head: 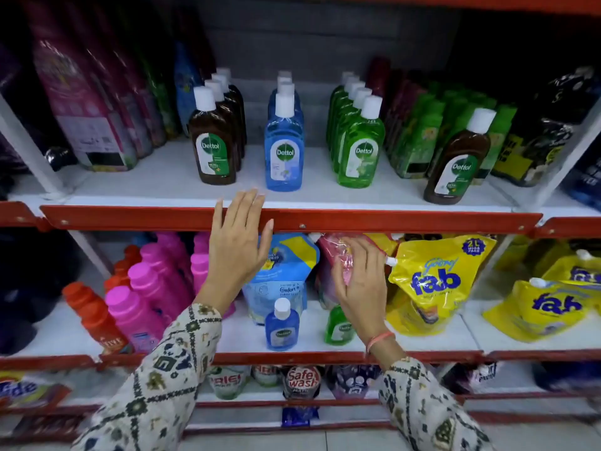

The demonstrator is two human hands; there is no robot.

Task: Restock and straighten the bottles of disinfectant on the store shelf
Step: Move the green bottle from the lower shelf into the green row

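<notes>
On the upper shelf (162, 190) stand three rows of disinfectant bottles with white caps: a brown row (213, 141), a blue row (284, 148) and a green row (359, 148). A lone brown bottle (457, 161) leans at the right, apart from its row. On the lower shelf stand a small blue bottle (282, 327) and a small green bottle (338, 327). My left hand (239, 242) is raised with fingers spread in front of the red shelf edge, holding nothing. My right hand (357, 281) hovers with fingers apart just above the small green bottle, partly hiding it.
Purple pouches (84, 109) fill the upper left, green packs (419, 135) the upper right. On the lower shelf stand pink bottles (146, 288), orange bottles (94, 317), a blue softener pouch (283, 271), a pink pouch (338, 255) and yellow detergent pouches (435, 281). More detergent packs sit below.
</notes>
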